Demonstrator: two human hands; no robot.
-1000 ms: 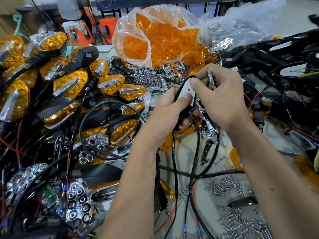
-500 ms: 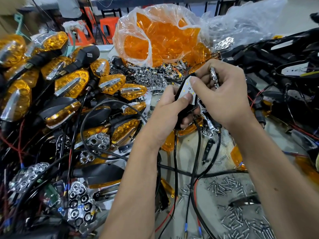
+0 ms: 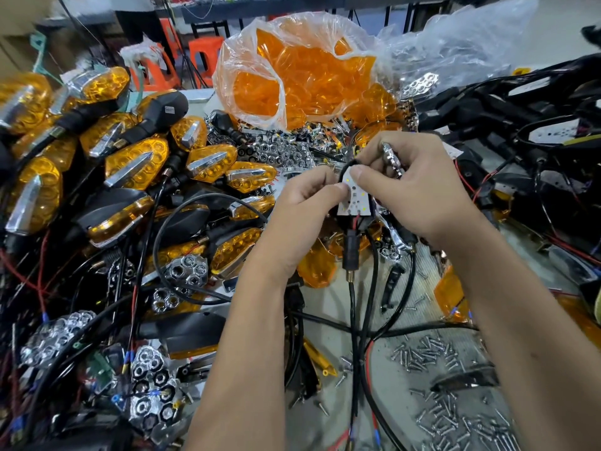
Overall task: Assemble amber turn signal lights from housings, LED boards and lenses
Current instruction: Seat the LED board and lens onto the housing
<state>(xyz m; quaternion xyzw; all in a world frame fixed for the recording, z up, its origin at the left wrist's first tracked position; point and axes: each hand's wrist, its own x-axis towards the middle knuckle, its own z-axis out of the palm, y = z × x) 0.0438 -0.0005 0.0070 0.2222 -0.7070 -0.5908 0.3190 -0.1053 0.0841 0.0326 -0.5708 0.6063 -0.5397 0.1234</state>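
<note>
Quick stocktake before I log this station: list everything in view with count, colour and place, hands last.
LED board: one, white with yellow dots, centre, pinched by both hands.
Housing: one, black, its stem below the board; body mostly hidden.
Chrome reflector: one, silver, in the right hand's fingers.
Finished lights: a pile, amber and black, left.
Bag of lenses: one, clear plastic, orange lenses, top centre.
Loose reflectors: many, chrome, lower left and mid-table.
Screws: a scatter, silver, lower right.
Wired housings: a heap, black, right.
Stools: two or so, orange, far back.
Left hand: thumb presses on the board.
Right hand: pinches the board, holds the reflector.
</note>
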